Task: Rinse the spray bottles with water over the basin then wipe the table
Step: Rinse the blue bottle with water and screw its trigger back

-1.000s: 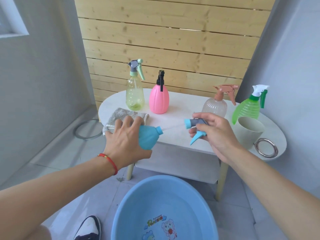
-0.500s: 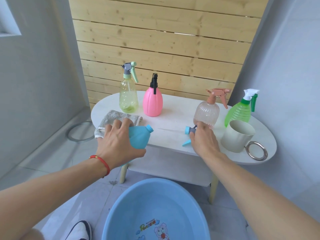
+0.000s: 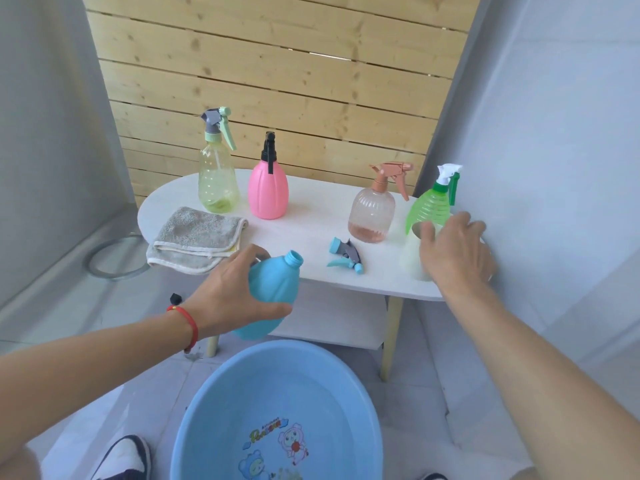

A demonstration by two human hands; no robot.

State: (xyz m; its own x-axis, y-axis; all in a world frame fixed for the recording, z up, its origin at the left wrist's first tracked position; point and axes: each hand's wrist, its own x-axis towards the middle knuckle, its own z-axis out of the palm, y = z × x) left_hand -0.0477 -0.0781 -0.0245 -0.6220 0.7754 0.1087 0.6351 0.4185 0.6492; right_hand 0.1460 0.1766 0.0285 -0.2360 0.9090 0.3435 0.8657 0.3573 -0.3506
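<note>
The blue spray head [image 3: 345,257] is now lying on the table [image 3: 311,216], released by the right hand [image 3: 453,247], which half a second ago was still on it. This hand is now reaching, fingers spread, onto the pale cup [image 3: 414,251] at the right. The left hand [image 3: 232,292] is still grasping the open blue bottle [image 3: 273,289], holding it near the table's front edge, above the basin [image 3: 214,410]. Probably water is coming next.

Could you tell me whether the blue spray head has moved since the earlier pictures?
Yes. The blue spray head left the right hand and now lies on the white oval table, before the clear peach bottle.
</note>
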